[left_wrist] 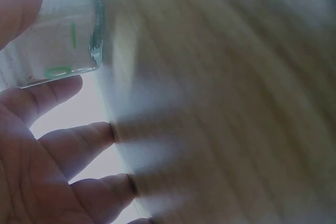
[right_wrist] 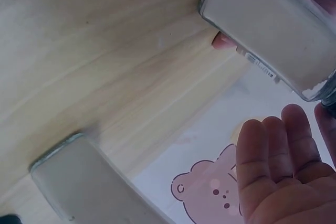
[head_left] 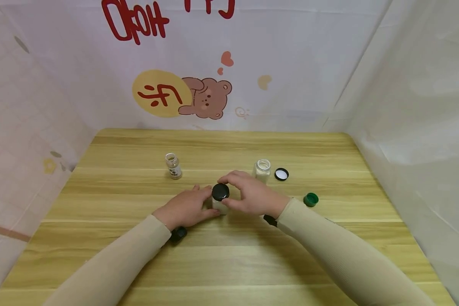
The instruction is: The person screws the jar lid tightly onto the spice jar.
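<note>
A square glass jar (head_left: pixel 219 207) filled with pale powder stands upright on the table, topped by a glossy black lid (head_left: pixel 220 192). From the left, my left hand (head_left: pixel 187 207) holds the jar's body between thumb and index finger; the other fingertips reach the tabletop in the left wrist view. My right hand (head_left: pixel 254 195) grips the lid's edge with thumb and forefinger. Its remaining fingers (right_wrist: pixel 296 145) extend beside the jar in the right wrist view. Right behind this hand is an uncapped jar (head_left: pixel 262 166) of pale powder.
A small uncapped glass jar (head_left: pixel 173 165) with a label stands at the back left. An upturned black lid (head_left: pixel 281 174) with a white lining lies at the right, a green cap (head_left: pixel 311 199) nearer me. Small black objects show beside both wrists. Fabric walls surround the wooden table (head_left: pixel 222 272).
</note>
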The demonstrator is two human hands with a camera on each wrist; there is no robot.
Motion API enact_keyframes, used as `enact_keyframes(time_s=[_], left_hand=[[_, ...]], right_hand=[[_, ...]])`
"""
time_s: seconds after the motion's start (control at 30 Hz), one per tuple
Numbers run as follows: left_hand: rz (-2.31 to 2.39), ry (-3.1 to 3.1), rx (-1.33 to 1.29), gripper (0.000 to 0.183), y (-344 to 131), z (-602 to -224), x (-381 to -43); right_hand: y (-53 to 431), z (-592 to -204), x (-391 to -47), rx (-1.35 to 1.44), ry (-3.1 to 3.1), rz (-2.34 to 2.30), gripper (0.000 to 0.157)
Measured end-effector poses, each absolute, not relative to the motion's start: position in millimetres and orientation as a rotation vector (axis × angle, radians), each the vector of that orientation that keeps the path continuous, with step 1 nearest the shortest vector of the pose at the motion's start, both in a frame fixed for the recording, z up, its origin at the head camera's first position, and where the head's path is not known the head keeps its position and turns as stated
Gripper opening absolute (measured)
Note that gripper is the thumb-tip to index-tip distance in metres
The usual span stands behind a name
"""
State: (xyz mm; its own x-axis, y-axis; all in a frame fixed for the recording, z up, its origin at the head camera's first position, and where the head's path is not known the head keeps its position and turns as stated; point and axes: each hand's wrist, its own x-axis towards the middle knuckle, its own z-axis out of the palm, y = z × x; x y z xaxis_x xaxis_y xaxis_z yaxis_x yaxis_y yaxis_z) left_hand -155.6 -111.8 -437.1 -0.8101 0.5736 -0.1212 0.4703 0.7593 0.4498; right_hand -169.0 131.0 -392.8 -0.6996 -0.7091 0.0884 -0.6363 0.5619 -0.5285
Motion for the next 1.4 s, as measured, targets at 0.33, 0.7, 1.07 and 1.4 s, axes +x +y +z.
enact_keyframes(time_s=[0.33, 0.7, 1.07, 1.4], left_hand=[[0.599, 2.708, 0.816, 0.061, -111.2, -436.0, -155.6], [0.591, 2.697, 0.834, 0.065, -112.2, -435.2, -155.5], [0.589, 2.702, 0.843, 0.063, -112.4, -434.3, -155.7], [0.594, 2.703, 0.847, 0.067, -112.5, -435.7, -156.5]], right_hand=[[131.2, -394.9, -169.2, -1.140, 2.655, -0.844, 0.050], [129.1, -394.0, -168.0, -1.121, 2.657, -0.813, 0.046], [128.3, -394.5, -167.8, -1.149, 2.661, -0.795, 0.049], [128.2, -395.5, -167.8, -1.130, 2.653, -0.789, 0.050]])
